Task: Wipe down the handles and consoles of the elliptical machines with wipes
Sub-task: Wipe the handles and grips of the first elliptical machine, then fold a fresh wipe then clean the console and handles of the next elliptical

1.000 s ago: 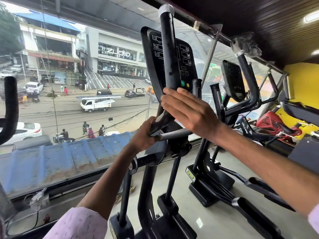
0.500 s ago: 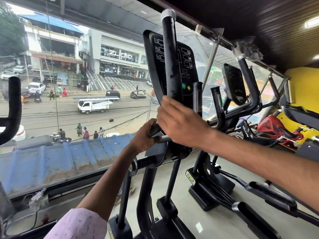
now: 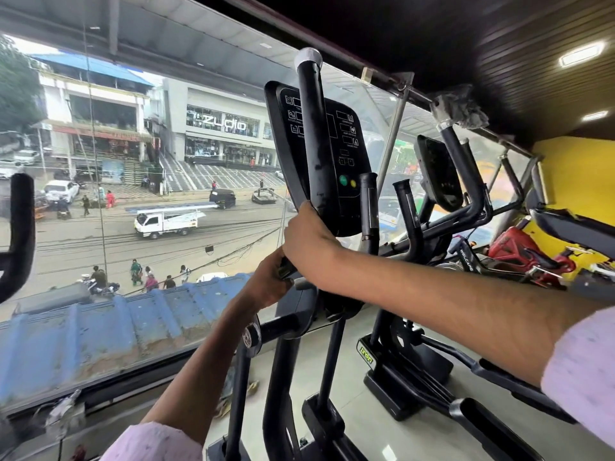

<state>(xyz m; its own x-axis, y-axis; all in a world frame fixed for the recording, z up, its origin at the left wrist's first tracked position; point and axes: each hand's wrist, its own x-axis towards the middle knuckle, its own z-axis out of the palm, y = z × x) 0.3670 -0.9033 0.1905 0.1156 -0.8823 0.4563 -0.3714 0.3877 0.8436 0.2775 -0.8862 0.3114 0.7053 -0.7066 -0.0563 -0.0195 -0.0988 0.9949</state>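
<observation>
Hands [image 3: 307,242] (both curled) grip handle [image 3: 314,144].

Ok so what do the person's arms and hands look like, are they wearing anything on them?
Both hands, left hand and right hand, are bare, with no gloves, rings or watch visible. The forearms are uncovered; pale pink sleeves, left and right, sit pushed back near the elbows.

Pale pink sleeves [image 3: 585,371], bare forearms
</observation>
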